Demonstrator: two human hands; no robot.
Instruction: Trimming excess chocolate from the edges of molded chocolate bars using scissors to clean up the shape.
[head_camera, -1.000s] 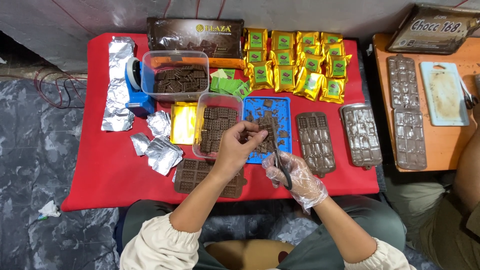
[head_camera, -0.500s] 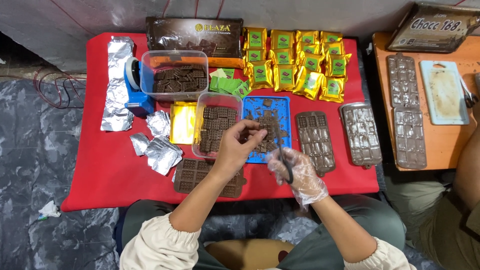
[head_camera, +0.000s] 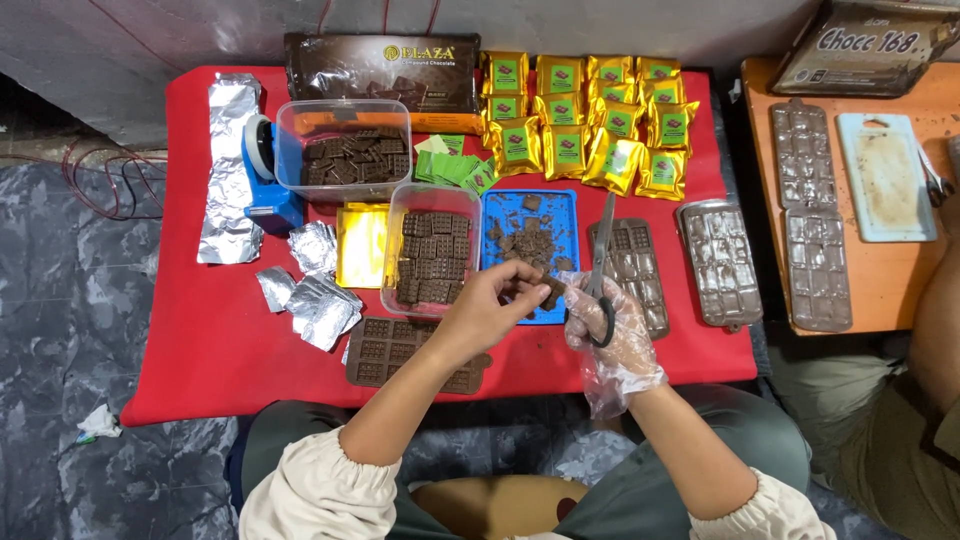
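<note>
A: Red table (head_camera: 200, 350), seen from above. What do the hands hold?

B: My left hand (head_camera: 487, 312) pinches a chocolate piece (head_camera: 550, 290) over the blue tray (head_camera: 530, 255); my gloved right hand (head_camera: 615, 335) grips scissors (head_camera: 600, 265), blades nearly closed.

A: Risk?

B: I judge the blades could nick my bare fingers, being so near.

A: Counts?

B: Two clear tubs, one tray, some thirteen gold packets (head_camera: 585, 120).
</note>
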